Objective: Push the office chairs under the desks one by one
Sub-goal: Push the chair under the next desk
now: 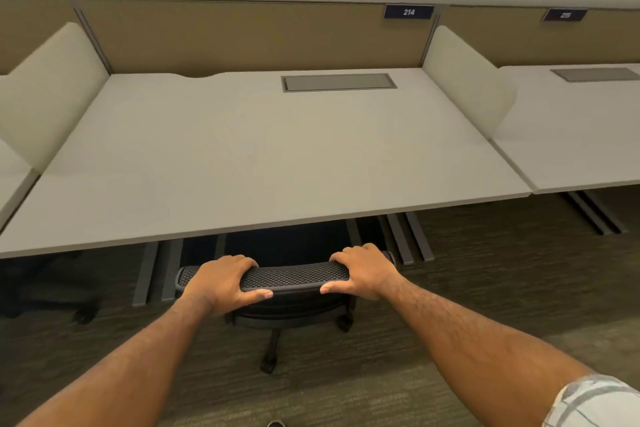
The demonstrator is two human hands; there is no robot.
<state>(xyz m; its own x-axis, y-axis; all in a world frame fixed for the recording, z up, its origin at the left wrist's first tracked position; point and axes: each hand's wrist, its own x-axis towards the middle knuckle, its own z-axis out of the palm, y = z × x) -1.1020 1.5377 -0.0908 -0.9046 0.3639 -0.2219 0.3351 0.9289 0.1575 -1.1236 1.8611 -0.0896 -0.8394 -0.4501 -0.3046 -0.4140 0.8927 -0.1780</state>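
A black office chair with a mesh backrest stands at the front edge of a pale desk marked 214. Its seat is mostly hidden under the desktop; the backrest top, the base and two castors show below the edge. My left hand grips the left part of the backrest top, fingers over the far side and thumb on the near side. My right hand grips the right part in the same way.
Cream side dividers flank the desk, with a tan back panel behind. A grey cable hatch sits in the desktop. Another desk adjoins on the right. Another chair's dark base shows under the left end. Grey desk legs stand on carpet.
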